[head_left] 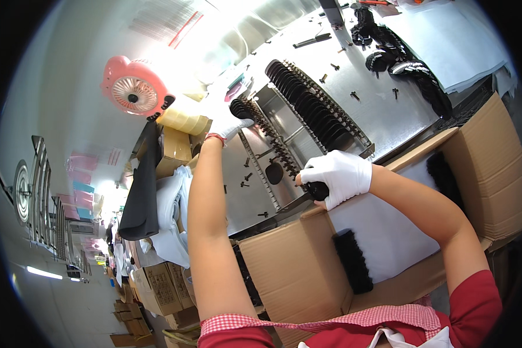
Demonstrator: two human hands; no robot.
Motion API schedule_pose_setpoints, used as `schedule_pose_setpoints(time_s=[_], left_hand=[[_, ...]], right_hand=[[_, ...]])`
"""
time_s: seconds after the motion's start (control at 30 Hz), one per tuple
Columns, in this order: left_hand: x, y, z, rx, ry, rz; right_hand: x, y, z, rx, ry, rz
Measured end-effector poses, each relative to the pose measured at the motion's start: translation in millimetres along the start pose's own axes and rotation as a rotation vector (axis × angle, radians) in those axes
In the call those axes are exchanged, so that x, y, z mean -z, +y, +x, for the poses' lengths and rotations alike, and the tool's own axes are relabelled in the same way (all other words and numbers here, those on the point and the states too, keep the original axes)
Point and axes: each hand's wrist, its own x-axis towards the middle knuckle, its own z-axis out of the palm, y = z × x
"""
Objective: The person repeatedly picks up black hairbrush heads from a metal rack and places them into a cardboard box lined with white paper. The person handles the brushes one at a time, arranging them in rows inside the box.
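Note:
A metal rack (298,136) on the bench carries rows of thin black round discs on small bolt-like stems. The longer row of discs (307,107) stands on its right side. My left hand (229,123), in a white glove, lies at the far end of the left row, against a few black discs (241,109). Its thumb is stretched out, and glare washes out its fingers. At the rack's near end my right hand (339,176), also gloved, is closed round dark round discs (316,190). One loose disc (274,173) sits near the left row.
An open cardboard box (293,264) with white sheeting and black fuzzy strips (354,261) stands before the bench. Loose bolts (355,95) and black bagged parts (409,64) lie rightward. A pink fan (134,93) and tape rolls (182,123) are at the left.

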Motion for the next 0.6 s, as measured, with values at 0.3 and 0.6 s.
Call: schedule_pose_setpoints(time_s=[0.3,0.6], left_hand=[[-28,5,2,0.025,0.030,0.017],[-17,68,-56,0.185,0.175,0.435]], right_hand=[[2,1,0,0.060,-0.029,0.102],[-13,1,-1,-0.054,0.401,0.254]])
